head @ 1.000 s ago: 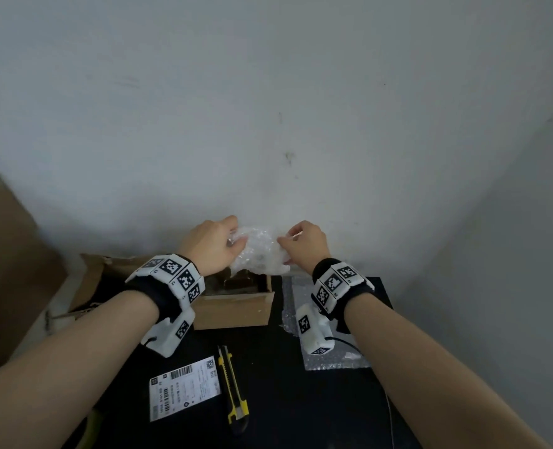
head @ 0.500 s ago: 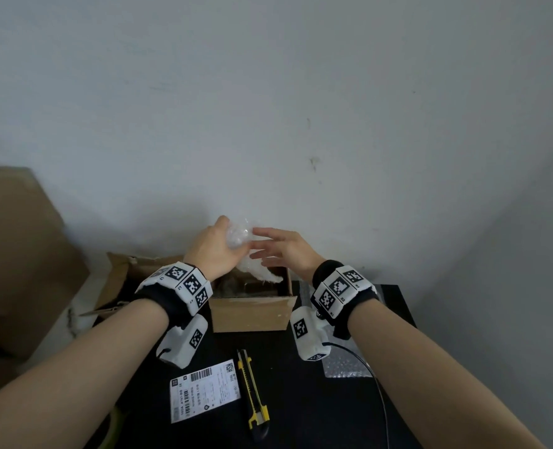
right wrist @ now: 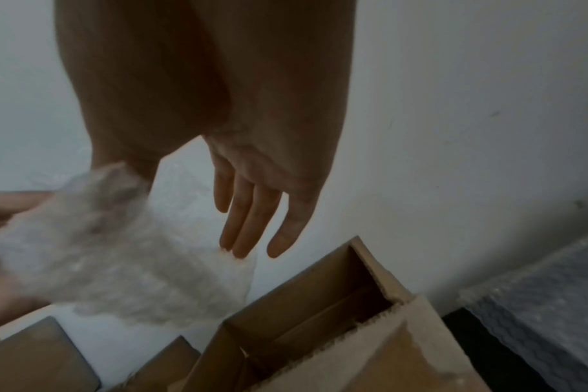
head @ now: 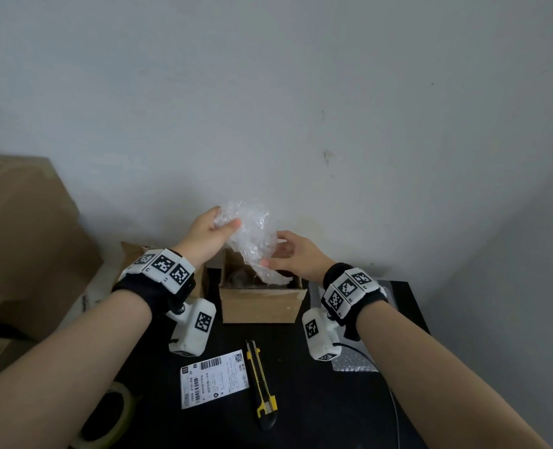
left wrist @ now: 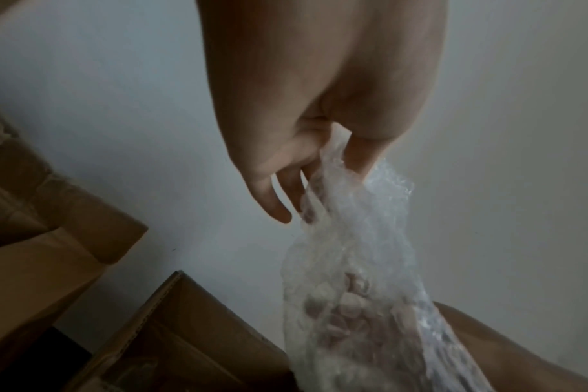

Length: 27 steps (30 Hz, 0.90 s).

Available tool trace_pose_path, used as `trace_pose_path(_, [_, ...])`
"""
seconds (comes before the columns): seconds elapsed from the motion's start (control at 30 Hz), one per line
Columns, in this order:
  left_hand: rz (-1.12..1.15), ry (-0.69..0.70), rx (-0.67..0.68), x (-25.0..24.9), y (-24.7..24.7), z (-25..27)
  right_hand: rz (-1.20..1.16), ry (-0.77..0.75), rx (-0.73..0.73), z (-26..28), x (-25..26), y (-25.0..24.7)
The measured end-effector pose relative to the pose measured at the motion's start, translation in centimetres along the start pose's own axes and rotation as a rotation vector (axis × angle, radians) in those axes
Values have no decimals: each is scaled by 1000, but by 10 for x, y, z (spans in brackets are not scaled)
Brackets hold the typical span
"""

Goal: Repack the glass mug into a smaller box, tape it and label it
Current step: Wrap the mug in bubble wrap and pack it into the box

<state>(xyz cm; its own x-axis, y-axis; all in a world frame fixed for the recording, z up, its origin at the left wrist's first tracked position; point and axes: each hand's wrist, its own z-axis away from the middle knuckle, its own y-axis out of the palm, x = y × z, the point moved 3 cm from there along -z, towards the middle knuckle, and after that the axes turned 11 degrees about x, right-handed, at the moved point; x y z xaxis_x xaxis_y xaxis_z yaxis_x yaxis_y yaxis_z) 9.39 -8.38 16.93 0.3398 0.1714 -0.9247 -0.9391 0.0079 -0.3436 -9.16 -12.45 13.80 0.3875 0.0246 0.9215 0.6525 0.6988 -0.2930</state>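
Note:
A crumpled sheet of clear bubble wrap [head: 252, 234] hangs above the small open cardboard box [head: 259, 303], its lower end still inside. My left hand [head: 223, 222] grips the wrap's top between thumb and fingers; the left wrist view shows those fingers [left wrist: 306, 191] pinching the wrap [left wrist: 353, 265]. My right hand [head: 275, 251] is beside the wrap's lower part with straight fingers [right wrist: 249, 233] touching the wrap [right wrist: 118, 252]. Something dark lies in the box; I cannot tell whether it is the mug.
On the black table lie a printed shipping label [head: 215, 379], a yellow utility knife [head: 260, 384], a tape roll [head: 113, 413] at the front left and a flat bubble-wrap sheet [head: 353, 364] on the right. A second open box [head: 132, 251] and large cardboard [head: 25, 238] stand left.
My left hand has lifted the bubble wrap up out of the box. My right hand has let go of it, straightened its fingers and moved lower along it.

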Motion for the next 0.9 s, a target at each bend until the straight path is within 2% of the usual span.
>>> trace_pose_path(0.1, [103,-36,37,7,5,-1,0,-16,54,1,-3,10])
trace_pose_path(0.2, [284,-53,69,10,11,3,-18,-39,-25,2,-6,11])
trace_pose_path(0.3, [360,-41,126,12,15,5,49,12,-100,1,-11,8])
trace_pose_path(0.37, [374,-34,112,12,15,5,88,66,-138,-1,-17,6])
trace_pose_path(0.47, [374,-11,57,11,15,5,-79,176,-163,1,-21,8])
trace_pose_path(0.53, [369,3,18,10,14,4,-166,190,-171,6,-21,9])
trace_pose_path(0.6, [414,13,-2,9,14,4,-226,209,-132,12,-21,12])
trace_pose_path(0.67, [458,27,10,7,16,5,-273,233,-11,16,-22,15])
trace_pose_path(0.73, [477,23,32,6,16,5,-263,219,89,17,-22,16])
trace_pose_path(0.77, [489,16,44,7,15,4,-233,208,86,16,-22,14])
trace_pose_path(0.9, [460,-27,204,11,14,7,-166,185,-103,13,-24,2])
